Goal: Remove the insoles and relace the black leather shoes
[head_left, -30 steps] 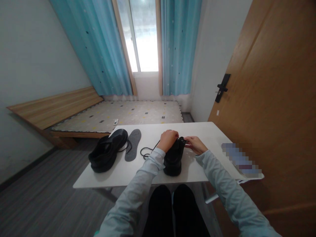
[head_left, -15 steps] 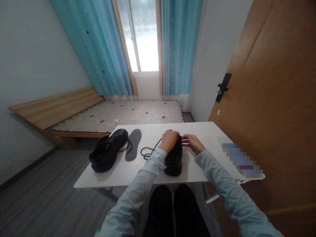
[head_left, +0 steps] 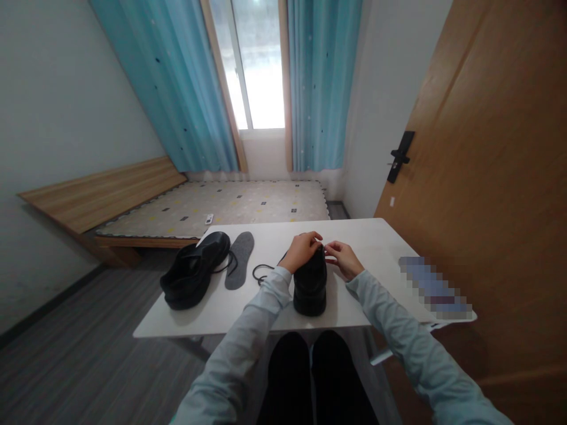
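A black lace-up shoe (head_left: 310,289) stands on the white table (head_left: 274,319) with its heel end towards me. My left hand (head_left: 302,252) rests over the shoe's left side and front, thumb and fingers bent together above the lacing area. At the shoe's right side my right hand (head_left: 344,260) has its thumb and forefinger pinched close to the upper. Whatever sits between the fingertips of either hand is too small to make out. A loop of black shoelace (head_left: 260,273) lies on the table left of the shoe, partly hidden by my left forearm.
A second black shoe (head_left: 190,274) stands at the table's left, beside a grey insole (head_left: 240,260). On the right lies a blurred flat item (head_left: 434,286). Beyond the table is a bed (head_left: 239,200) with a small white device (head_left: 209,219); a wooden door (head_left: 478,177) rises at right.
My left hand has shifted slightly left, its fingertips now lifted and bent together. The right hand has moved a little left and closed from spread fingers to a pinch.
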A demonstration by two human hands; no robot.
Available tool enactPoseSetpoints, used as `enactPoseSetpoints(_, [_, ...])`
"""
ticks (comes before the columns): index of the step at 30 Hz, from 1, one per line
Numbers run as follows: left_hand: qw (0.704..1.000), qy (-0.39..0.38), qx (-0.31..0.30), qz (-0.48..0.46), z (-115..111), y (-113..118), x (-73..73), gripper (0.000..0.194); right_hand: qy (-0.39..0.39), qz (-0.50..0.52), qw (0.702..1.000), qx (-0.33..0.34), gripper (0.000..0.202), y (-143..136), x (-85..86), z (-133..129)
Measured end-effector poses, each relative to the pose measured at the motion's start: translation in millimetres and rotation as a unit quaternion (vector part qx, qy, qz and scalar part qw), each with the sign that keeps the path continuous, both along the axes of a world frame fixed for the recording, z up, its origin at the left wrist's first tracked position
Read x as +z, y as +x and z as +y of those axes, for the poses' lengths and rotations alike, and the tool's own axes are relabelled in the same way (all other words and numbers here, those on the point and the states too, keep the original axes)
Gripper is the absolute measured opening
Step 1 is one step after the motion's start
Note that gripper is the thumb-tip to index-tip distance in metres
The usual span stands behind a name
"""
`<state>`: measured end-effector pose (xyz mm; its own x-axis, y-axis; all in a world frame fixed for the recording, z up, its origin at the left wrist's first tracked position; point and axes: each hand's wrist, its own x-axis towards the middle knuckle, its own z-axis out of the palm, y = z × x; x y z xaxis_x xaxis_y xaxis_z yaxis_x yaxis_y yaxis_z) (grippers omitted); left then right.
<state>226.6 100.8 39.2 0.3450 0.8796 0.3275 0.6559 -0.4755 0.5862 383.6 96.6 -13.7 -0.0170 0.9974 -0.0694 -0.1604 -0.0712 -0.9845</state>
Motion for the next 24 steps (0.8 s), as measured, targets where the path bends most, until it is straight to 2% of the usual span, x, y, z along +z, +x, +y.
enactPoseSetpoints(2, [0.999, 0.003, 0.018, -0.039, 2.8, -9.5, 3.0, 0.02, -0.011, 0.013, 1.0, -0.003, 0.026, 2.5, 0.1, -0.7])
enactPoseSetpoints(5, [0.994, -0.002, 0.092, -0.061, 8.1, -33.6, 4.1, 0.023, -0.028, 0.037, 0.999, -0.004, 0.018, 6.8, 0.4, -2.5])
enactPoseSetpoints(8, [0.988, -0.077, 0.135, -0.018, 11.7, -60.4, -2.6, 0.03, -0.047, 0.071, 0.996, -0.007, 0.015, 11.2, 2.1, -5.0])
enactPoseSetpoints(10, [0.986, -0.126, 0.112, 0.002, 11.2, -72.7, -10.2, 0.036, -0.059, 0.101, 0.993, -0.008, 0.014, 14.8, 4.0, -6.4])
enactPoseSetpoints(12, [0.985, -0.163, 0.064, 0.007, 8.2, -78.4, -18.0, 0.038, -0.071, 0.13, 0.989, -0.013, 0.015, 19.4, 5.7, -7.5])
enactPoseSetpoints(14, [0.984, -0.178, 0.023, 0.011, 4.1, -79.9, -24.2, 0.038, -0.079, 0.159, 0.984, -0.026, 0.015, 25.4, 6.1, -8.0])
enactPoseSetpoints(17, [0.984, -0.176, -0.004, 0.018, -0.9, -83.5, -28.5, 0.034, -0.068, 0.216, 0.973, -0.043, 0.015, 38.3, 4.6, -8.2])
enactPoseSetpoints(21, [0.979, -0.199, -0.031, -0.024, -3.1, -102.3, -23.5, 0.041, -0.032, 0.288, 0.954, -0.073, 0.019, 63.1, 7.6, -8.1])
enactPoseSetpoints(24, [0.98, -0.192, -0.041, -0.035, -5.5, -121.7, -13.2, 0.046, -0.032, 0.302, 0.946, -0.116, 0.027, 84.0, 18.0, -7.9])
